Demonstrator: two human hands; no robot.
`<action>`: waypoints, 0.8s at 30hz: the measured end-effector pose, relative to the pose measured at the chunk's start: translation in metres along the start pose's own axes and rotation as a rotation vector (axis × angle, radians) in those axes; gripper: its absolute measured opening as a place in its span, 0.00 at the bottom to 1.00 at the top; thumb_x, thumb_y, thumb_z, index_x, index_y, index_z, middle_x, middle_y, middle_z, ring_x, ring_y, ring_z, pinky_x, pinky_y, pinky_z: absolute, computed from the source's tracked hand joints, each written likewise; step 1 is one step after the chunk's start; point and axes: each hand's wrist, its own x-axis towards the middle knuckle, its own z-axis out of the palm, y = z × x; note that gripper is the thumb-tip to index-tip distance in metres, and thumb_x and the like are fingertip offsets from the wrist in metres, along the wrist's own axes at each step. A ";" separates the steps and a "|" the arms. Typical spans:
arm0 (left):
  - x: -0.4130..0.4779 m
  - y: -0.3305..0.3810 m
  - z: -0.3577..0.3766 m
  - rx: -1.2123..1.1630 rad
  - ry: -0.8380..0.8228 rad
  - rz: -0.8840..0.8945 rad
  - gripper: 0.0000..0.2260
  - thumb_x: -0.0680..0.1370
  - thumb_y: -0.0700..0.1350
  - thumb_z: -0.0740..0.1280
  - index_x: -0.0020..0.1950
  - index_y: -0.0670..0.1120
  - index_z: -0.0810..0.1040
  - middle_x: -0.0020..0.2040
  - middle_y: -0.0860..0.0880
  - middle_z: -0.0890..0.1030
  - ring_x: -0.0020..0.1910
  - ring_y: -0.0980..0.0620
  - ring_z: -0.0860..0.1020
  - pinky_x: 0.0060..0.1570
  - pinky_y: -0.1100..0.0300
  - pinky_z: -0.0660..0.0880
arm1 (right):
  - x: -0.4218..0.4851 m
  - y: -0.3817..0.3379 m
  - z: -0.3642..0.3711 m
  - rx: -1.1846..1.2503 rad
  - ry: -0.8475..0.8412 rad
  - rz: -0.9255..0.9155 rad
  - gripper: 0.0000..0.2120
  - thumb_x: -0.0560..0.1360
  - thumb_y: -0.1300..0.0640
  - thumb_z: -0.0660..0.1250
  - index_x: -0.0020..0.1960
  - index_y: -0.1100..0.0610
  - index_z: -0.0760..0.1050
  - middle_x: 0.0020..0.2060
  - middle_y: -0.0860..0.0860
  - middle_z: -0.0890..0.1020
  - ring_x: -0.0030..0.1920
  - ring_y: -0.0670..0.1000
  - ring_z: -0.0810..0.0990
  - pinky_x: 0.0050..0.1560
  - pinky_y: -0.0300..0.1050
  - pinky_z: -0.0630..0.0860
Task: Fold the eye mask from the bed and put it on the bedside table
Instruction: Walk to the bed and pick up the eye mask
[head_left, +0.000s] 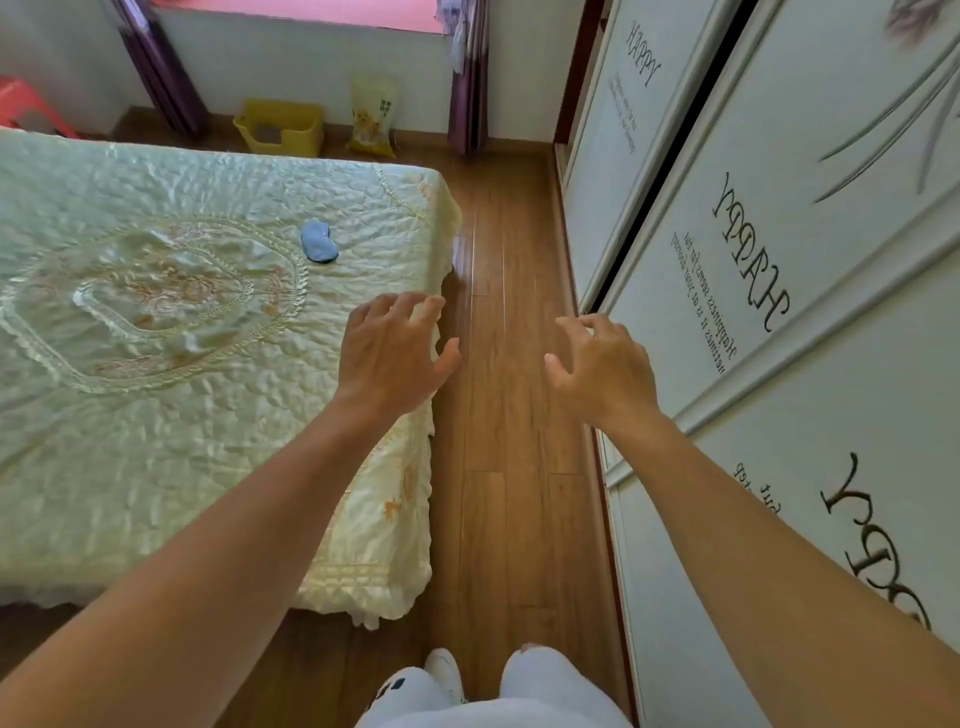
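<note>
The eye mask (319, 241) lies flat and unfolded on the bed (156, 415), a small blue bean shape on the pale green quilted cover. It sits toward the bed's far right corner, just off the right rim of the embroidered oval (156, 304) stitched into the middle of the cover. Nothing touches it.

Nearer than the mask, over the bed's right edge, hangs the left hand (392, 353). Its fingers are spread and lightly curled, palm down, and it has hold of nothing (well apart from the mask, with bare quilt between them). The right hand (602, 366) is out past the bed altogether, over the strip of wooden floor (509, 467) that runs along the bed's right side. It too is wide open, fingers splayed and bent, with nothing in it. Both forearms are bare.

Across that floor strip from the bed stands a white wardrobe (779, 312) with sliding doors printed with the word "HAPPY" and lines of smaller lettering. Beyond the bed's far edge, against the wall under the window, stand a yellow plastic bin (280, 127) and a yellowish printed bag (371, 122). At the bed's near right corner, the person's light trousers and one white shoe (444, 670) show on the floor.
</note>
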 end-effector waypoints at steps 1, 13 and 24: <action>0.003 -0.002 -0.001 -0.006 -0.012 0.007 0.24 0.76 0.58 0.61 0.67 0.48 0.74 0.65 0.46 0.79 0.63 0.42 0.75 0.61 0.45 0.69 | 0.003 -0.001 0.001 0.010 0.008 -0.002 0.24 0.79 0.47 0.64 0.73 0.55 0.72 0.68 0.58 0.78 0.68 0.60 0.76 0.67 0.61 0.72; 0.082 -0.008 0.024 0.012 0.002 0.033 0.24 0.77 0.59 0.61 0.67 0.47 0.74 0.65 0.46 0.79 0.64 0.42 0.75 0.62 0.44 0.69 | 0.073 0.009 -0.005 -0.007 -0.004 0.003 0.25 0.79 0.47 0.64 0.73 0.55 0.72 0.68 0.57 0.78 0.68 0.60 0.76 0.67 0.59 0.73; 0.241 0.040 0.068 0.051 -0.054 -0.005 0.23 0.76 0.58 0.61 0.68 0.48 0.73 0.65 0.46 0.79 0.64 0.42 0.75 0.60 0.44 0.71 | 0.227 0.093 -0.013 0.030 -0.039 -0.016 0.23 0.80 0.48 0.64 0.73 0.55 0.72 0.67 0.57 0.79 0.66 0.59 0.78 0.66 0.57 0.74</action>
